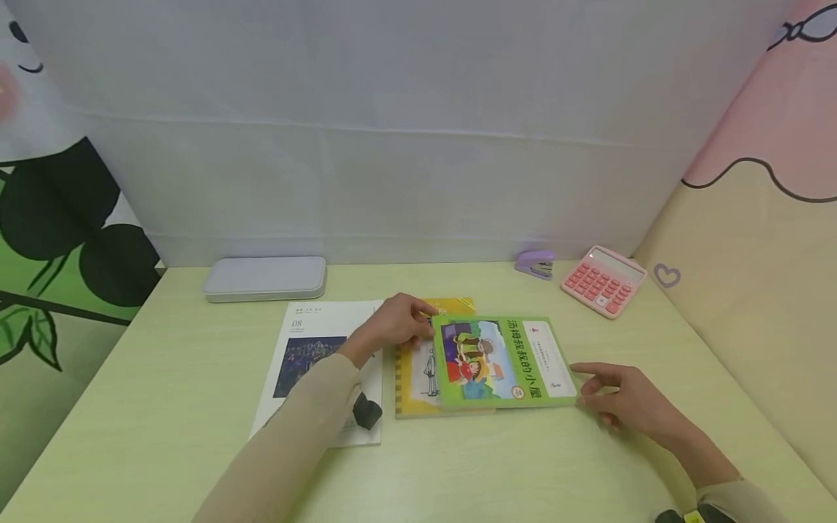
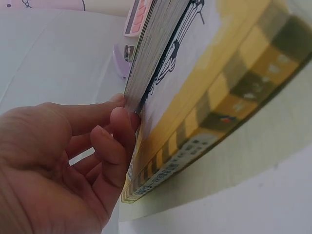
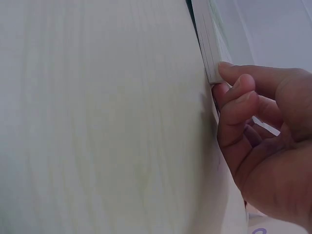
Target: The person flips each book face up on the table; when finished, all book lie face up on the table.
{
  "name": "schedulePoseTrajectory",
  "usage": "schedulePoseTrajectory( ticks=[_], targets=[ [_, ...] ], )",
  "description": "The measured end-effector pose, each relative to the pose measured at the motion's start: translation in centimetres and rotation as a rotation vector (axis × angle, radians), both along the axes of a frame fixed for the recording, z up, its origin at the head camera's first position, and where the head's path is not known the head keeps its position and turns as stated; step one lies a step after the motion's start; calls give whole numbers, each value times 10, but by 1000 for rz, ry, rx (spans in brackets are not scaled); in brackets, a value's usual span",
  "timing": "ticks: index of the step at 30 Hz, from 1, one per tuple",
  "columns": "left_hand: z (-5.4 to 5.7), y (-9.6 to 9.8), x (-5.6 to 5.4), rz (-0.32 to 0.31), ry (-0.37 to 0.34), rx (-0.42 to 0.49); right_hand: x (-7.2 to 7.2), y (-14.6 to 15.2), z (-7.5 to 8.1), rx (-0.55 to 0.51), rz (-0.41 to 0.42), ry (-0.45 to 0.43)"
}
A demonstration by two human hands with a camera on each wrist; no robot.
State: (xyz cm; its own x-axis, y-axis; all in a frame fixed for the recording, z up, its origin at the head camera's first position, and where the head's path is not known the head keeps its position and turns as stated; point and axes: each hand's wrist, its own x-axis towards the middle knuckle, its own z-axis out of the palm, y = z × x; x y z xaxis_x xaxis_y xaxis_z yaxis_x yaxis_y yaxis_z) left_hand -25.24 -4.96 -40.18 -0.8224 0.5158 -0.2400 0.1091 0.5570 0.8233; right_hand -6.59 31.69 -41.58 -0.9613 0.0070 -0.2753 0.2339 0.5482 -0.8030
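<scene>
A green picture book (image 1: 500, 363) lies across the right part of a yellow book (image 1: 413, 403), held by both hands. My left hand (image 1: 400, 319) pinches its upper left corner between thumb and fingers; in the left wrist view the thumb and fingertips meet at the page edges (image 2: 156, 44), just above the yellow cover. At the lower right corner my right hand (image 1: 624, 399) pinches the book, with the thumb on one face and a finger under the other in the right wrist view. Left of the yellow book, partly under my left forearm, lies a white booklet (image 1: 281, 363).
A pale grey flat case (image 1: 264, 278) stands at the back left of the table. Toward the back right are a purple stapler (image 1: 535, 264) and a pink calculator (image 1: 604, 282). A white sheet (image 1: 418, 181) rises behind the table, and a painted wall (image 1: 752, 290) borders the right side.
</scene>
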Motion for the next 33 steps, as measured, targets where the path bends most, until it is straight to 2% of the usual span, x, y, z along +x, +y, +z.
schedulePoseTrajectory(
  ticks=[12, 17, 23, 33],
  targets=[
    [1, 0, 13, -10, 9, -60, -14, 13, 8, 112, -17, 20],
    [2, -1, 20, -12, 7, -72, -23, 19, 8, 126, -42, 9],
    [3, -4, 27, -25, 0, -58, -34, 25, 8, 102, -89, -14],
    [4, -7, 38, -45, -34, -50, -51, 24, 10, 103, -207, -2]
  ],
)
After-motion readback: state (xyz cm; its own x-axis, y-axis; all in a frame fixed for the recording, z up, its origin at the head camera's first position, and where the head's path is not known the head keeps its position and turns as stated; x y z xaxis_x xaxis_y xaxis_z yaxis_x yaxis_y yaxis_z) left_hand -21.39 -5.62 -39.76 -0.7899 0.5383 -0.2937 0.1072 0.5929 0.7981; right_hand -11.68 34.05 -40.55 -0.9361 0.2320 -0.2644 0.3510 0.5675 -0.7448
